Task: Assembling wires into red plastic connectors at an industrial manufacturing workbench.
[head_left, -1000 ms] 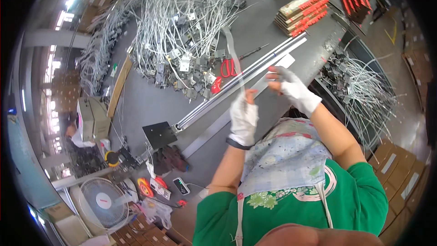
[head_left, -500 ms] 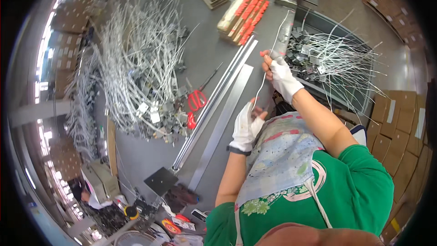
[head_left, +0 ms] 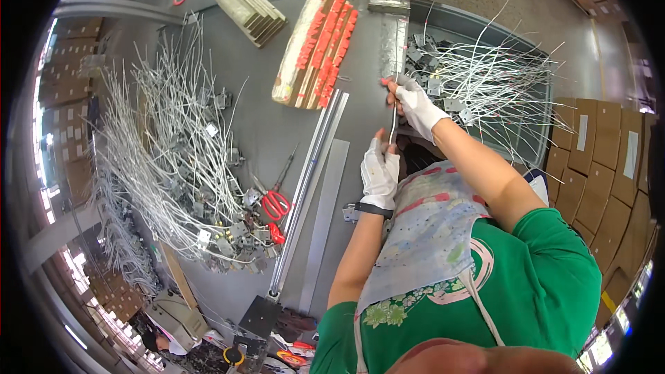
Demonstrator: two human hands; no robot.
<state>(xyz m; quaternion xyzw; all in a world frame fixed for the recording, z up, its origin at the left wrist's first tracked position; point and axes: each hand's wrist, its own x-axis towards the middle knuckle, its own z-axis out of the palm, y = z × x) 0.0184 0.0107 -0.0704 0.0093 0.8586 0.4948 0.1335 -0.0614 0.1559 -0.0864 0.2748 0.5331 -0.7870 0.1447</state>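
Observation:
A thin white cable (head_left: 394, 127) runs lengthwise between my two hands, both in white fingerless gloves. My left hand (head_left: 379, 174) pinches its lower part. Farther out, my right hand (head_left: 414, 102) closes its fingers on the cable, and a small red piece, seemingly tape, shows at its fingertips. Beside my left wrist is a small grey metal box (head_left: 350, 212); whether the cable ends there is hidden. Left of my hands lie long metal strips (head_left: 325, 225) and red-handled scissors (head_left: 275, 205). Ahead stands a wooden block (head_left: 296, 52) lined with red tape pieces (head_left: 335, 41).
A large heap of white cables (head_left: 159, 145) with small metal boxes covers the table's left. At the right, a grey bin (head_left: 547, 114) holds more of them. Stacked wooden pieces (head_left: 244, 10) lie at the far side. Cardboard boxes (head_left: 596, 159) stand beyond the bin.
The view has turned, so the table's things sit farther left and lower. Both hands keep the cable and have moved slightly closer together. The small metal box by my left wrist now shows.

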